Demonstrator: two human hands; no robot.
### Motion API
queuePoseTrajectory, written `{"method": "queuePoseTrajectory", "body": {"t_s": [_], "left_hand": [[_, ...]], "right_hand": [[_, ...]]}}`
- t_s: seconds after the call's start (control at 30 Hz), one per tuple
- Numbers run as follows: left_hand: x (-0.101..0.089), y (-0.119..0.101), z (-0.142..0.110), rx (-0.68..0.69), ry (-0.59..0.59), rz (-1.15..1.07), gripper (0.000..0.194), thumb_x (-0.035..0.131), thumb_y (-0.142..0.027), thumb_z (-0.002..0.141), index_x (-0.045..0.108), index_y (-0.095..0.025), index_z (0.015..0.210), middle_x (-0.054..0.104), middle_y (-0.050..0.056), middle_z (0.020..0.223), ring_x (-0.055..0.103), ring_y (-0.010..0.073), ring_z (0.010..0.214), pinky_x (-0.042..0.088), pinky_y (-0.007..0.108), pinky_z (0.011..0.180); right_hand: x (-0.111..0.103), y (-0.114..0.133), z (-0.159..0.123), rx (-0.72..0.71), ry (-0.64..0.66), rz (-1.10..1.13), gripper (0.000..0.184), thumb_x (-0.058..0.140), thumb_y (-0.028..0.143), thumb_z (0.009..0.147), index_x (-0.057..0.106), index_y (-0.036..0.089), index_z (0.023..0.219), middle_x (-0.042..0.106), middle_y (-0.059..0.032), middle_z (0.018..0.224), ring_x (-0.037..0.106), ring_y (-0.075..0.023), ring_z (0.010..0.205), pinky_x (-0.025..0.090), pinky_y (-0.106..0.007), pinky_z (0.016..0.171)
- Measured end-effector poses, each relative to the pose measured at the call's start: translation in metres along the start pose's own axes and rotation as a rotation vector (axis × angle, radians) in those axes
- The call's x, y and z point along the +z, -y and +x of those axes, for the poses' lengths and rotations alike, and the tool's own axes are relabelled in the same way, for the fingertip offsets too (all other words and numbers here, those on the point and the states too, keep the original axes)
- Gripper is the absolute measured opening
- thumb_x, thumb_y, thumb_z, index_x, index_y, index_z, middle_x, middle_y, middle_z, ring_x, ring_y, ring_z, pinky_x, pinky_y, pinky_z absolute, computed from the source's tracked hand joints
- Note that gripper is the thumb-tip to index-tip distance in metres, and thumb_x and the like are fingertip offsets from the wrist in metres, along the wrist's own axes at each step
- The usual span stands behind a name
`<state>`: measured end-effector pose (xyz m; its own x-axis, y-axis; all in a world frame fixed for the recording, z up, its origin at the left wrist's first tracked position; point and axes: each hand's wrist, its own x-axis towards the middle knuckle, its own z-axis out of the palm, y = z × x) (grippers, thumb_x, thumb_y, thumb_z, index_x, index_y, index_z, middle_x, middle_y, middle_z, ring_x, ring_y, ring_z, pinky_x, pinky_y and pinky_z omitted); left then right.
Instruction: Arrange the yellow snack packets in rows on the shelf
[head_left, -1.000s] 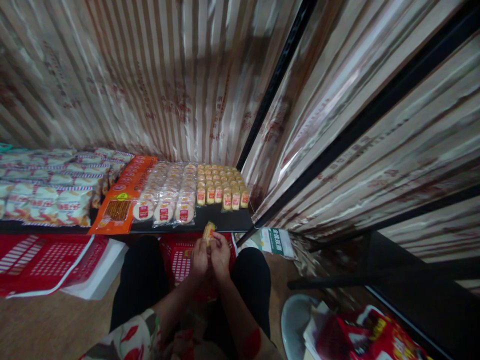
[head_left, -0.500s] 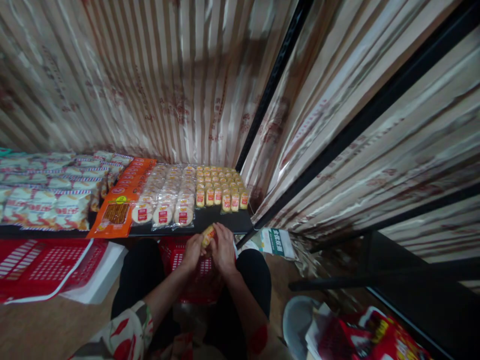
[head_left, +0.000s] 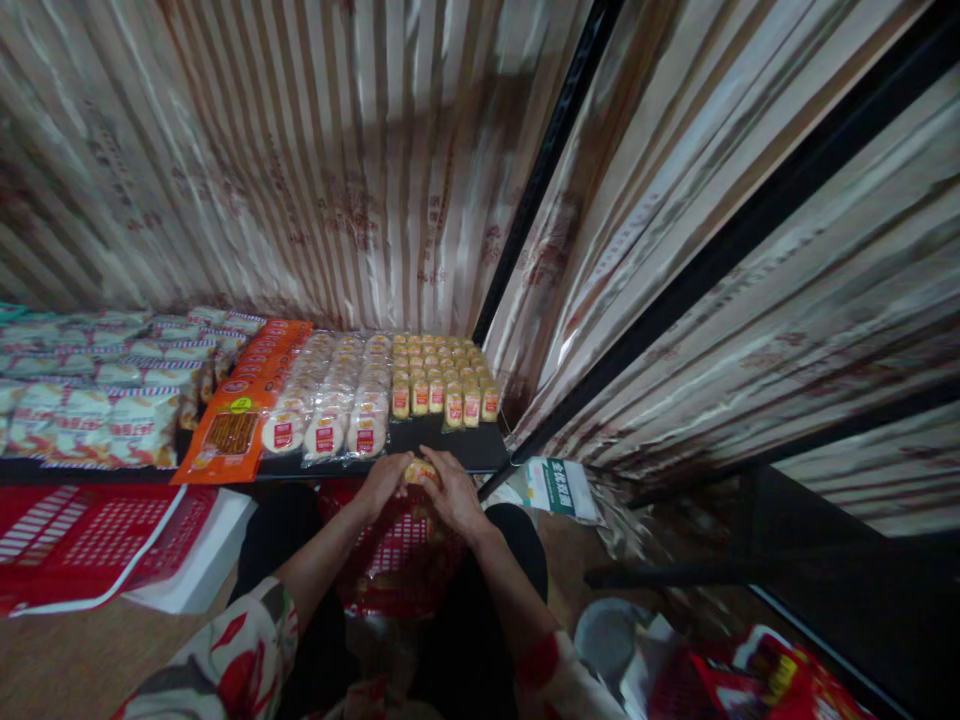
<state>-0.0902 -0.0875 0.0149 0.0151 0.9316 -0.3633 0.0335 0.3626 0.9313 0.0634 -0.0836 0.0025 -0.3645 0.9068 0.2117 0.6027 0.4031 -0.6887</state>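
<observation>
Grasping the yellow packet (head_left: 418, 471) between them, the hands (head_left: 454, 496) have shifted nearer the black shelf (head_left: 486, 450).

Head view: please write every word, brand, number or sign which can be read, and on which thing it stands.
"全", probably: first large character on the white-and-green bag; I cannot read the others surely.
Held yellow pack: too small.
Red labels on the shelf's yellow packs and round white packs: too small.
Blue-edged packs, orange packet, striped curtain, red bag: printed, but too blurred.
</observation>
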Motion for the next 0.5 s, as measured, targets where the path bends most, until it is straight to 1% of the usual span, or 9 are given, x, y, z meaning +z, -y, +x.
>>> {"method": "queuePoseTrajectory", "body": {"t_s": [0.13,0.23,0.37,0.5], "left_hand": [[0.005,-0.005,0.002,-0.065,-0.03,-0.144,0.045,0.052,-0.06,0.069,0.057,-0.015,0.068,0.055,-0.003,0.045,0.05,0.0105,0.042,0.038,0.023,0.048],[0.011,-0.006,0.004,-0.093,-0.055,-0.279,0.047,0.056,-0.06,0.066,0.058,-0.014,0.067,0.058,0.0,0.052,0.055,0.0105,0.048,0.042,0.023,0.052],[0.019,-0.007,0.004,-0.071,-0.114,-0.404,0.043,0.061,-0.056,0.063,0.059,-0.013,0.068,0.059,0.0,0.057,0.057,0.0106,0.053,0.045,0.023,0.056],[0.025,-0.009,0.006,-0.009,-0.173,-0.409,0.038,0.064,-0.049,0.061,0.061,-0.013,0.072,0.061,0.001,0.063,0.057,0.0106,0.056,0.046,0.023,0.057]], "right_hand": [[0.002,-0.001,0.002,0.103,-0.068,0.124,0.039,0.053,0.025,0.083,0.056,0.024,0.122,0.06,-0.0063,0.106,0.058,-0.0178,0.101,0.046,-0.033,0.091],[0.003,0.0,0.005,0.166,-0.133,0.165,0.034,0.053,0.025,0.082,0.061,0.021,0.115,0.062,-0.0068,0.103,0.06,-0.018,0.098,0.046,-0.032,0.089],[0.004,-0.002,0.011,0.203,-0.184,0.168,0.029,0.053,0.028,0.082,0.064,0.02,0.107,0.064,-0.0068,0.098,0.061,-0.0184,0.091,0.048,-0.031,0.084],[0.007,-0.006,0.016,0.214,-0.243,0.154,0.026,0.052,0.029,0.082,0.065,0.018,0.102,0.066,-0.0072,0.094,0.062,-0.0187,0.087,0.049,-0.031,0.081]]}}
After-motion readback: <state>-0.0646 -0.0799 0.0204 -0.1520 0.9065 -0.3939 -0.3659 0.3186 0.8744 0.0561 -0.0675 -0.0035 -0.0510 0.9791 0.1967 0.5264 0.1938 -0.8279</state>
